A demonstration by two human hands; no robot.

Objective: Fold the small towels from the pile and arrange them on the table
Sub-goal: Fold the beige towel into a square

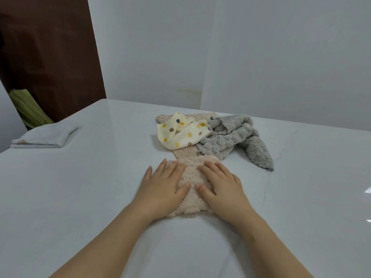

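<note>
A folded beige fluffy towel (190, 177) is pressed flat on the white table (80, 197) by both hands. The left hand (163, 185) is laid over its left half and the right hand (219, 184) over its right half. The fingers of both are held straight and slightly spread, palms down, with the thumb tips close together but apart. Just beyond this towel the pile is seen: a tan towel (185, 154) touching its far edge, overlain by a cream polka-dot cloth (180, 135) and a crumpled grey towel (230, 137). Far to its left, a folded white towel (44, 137) is set near the table edge.
</note>
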